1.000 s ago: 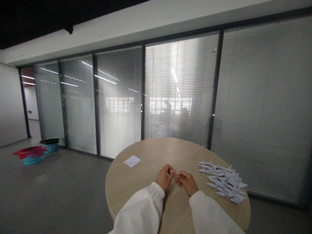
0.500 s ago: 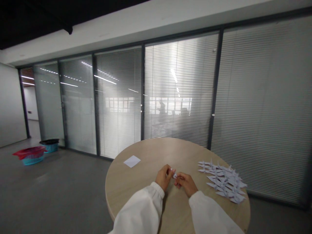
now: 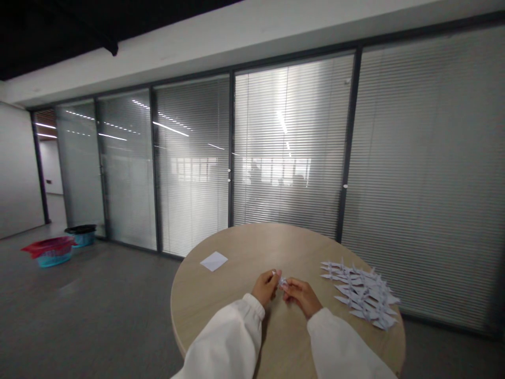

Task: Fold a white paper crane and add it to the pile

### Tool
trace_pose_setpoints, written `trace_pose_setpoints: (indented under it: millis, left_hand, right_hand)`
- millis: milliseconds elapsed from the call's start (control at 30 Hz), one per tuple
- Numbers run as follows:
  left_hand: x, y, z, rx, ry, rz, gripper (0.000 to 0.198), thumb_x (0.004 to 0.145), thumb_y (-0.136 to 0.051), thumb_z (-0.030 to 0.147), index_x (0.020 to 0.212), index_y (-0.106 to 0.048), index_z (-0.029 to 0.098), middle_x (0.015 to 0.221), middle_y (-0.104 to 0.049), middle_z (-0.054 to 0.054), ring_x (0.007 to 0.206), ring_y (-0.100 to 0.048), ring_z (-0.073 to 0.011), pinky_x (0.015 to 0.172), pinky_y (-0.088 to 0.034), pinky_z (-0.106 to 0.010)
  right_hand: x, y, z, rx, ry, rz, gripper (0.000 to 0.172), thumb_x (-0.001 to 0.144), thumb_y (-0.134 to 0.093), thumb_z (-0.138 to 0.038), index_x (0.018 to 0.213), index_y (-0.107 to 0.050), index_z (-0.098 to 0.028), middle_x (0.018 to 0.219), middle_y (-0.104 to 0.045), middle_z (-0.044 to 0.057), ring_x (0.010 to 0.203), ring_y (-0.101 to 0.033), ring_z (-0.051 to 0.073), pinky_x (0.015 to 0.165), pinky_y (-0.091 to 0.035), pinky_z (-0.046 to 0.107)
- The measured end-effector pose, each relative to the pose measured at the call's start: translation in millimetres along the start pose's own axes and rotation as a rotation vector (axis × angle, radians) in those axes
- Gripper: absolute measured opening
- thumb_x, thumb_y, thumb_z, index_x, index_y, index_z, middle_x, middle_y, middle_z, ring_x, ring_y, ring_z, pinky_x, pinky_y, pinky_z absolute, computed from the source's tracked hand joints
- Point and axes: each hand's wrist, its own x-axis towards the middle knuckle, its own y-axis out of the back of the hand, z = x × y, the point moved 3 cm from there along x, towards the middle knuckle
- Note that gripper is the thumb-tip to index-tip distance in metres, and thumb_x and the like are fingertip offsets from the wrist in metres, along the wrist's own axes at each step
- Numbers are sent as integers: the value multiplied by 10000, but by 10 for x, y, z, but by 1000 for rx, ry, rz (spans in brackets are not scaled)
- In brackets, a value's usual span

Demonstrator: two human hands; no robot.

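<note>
Small white origami crane (image 3: pixel 282 282), folded, pinched between left hand (image 3: pixel 266 287) and right hand (image 3: pixel 301 296).

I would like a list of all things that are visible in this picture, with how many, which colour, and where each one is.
small paper crane: one, white, between the hands
paper cranes: many, white, piled on the table's right side
paper square: one, white, on the table's far left
round table: one, light wood, in front of the person
basket: one, blue and red, on the floor at far left
bin: one, blue with black top, on the floor behind the basket
glass wall with blinds: one, grey, behind the table
white sleeves: two, on the person's arms
left hand: one, bare, beside the small crane
right hand: one, bare, beside the small crane
</note>
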Motion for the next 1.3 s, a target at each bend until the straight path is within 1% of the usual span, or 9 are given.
trace_pose_setpoints:
  millis: [100, 233, 500, 633, 800, 867, 1067, 1167, 1300]
  left_hand:
    - [6, -24, -8, -171, 48, -59, 456, 653, -391, 613, 545, -374, 170, 395, -327, 74, 315, -298, -51, 340, -242, -194]
    - [-4, -46, 12, -365, 101, -115, 463, 645, -423, 606, 521, -353, 165, 396, -344, 67, 326, -293, -42, 343, -242, -186]
    - [-48, -79, 51, -592, 168, -225, 433, 684, -453, 536, 525, -326, 154, 427, -335, 63, 363, -298, -32, 372, -174, -166]
    - [-67, -92, 68, -627, 199, -248, 426, 681, -462, 527, 527, -323, 155, 433, -336, 60, 386, -361, -47, 389, -206, -167]
    - [-84, -104, 94, -710, 202, -282, 404, 690, -473, 492, 517, -330, 157, 432, -328, 64, 409, -412, -65, 471, -339, -208]
    - [-88, -105, 101, -735, 202, -295, 397, 693, -477, 480, 511, -330, 159, 423, -318, 65, 414, -422, -71, 505, -367, -227]
    - [-92, -111, 116, -769, 196, -312, 391, 700, -474, 465, 503, -327, 161, 417, -321, 64, 418, -434, -78, 540, -391, -249]
    - [-92, -121, 113, -784, 187, -324, 390, 705, -472, 457, 499, -326, 160, 415, -326, 61, 423, -440, -79, 542, -392, -247]
    - [-71, -111, 72, -761, 201, -296, 399, 694, -477, 471, 495, -334, 155, 417, -320, 61, 401, -401, -61, 485, -361, -216]
  right_hand:
    - [-20, -19, -43, 38, 12, -15, 314, 620, -609, -450, 695, -586, -145, 540, -528, -14, 507, -489, 110, 499, -388, 229]
    - [-37, -42, -98, 30, 38, -25, 349, 618, -597, -480, 689, -591, -139, 564, -547, 3, 534, -512, 127, 515, -398, 242]
    - [-82, -70, -194, -22, 94, -71, 339, 682, -547, -462, 747, -602, -134, 635, -582, 31, 614, -542, 150, 567, -407, 254]
    - [-94, -65, -221, -68, 112, -69, 359, 683, -535, -482, 757, -611, -139, 656, -594, 34, 616, -532, 145, 581, -413, 258]
    - [-104, -63, -252, -101, 131, -69, 353, 684, -530, -481, 728, -618, -142, 659, -598, 34, 614, -529, 145, 591, -415, 260]
    - [-107, -65, -259, -110, 134, -64, 346, 684, -531, -477, 714, -618, -144, 656, -598, 32, 615, -529, 146, 596, -416, 261]
    - [-109, -72, -272, -114, 162, -50, 335, 682, -533, -471, 649, -613, -147, 647, -589, 24, 608, -517, 140, 595, -410, 249]
    - [-104, -73, -270, -113, 176, -53, 308, 692, -534, -446, 655, -618, -151, 634, -580, 18, 607, -510, 138, 598, -404, 248]
    - [-73, -65, -196, -57, 153, -70, 282, 688, -554, -420, 696, -615, -145, 628, -580, 21, 603, -511, 141, 579, -395, 251]
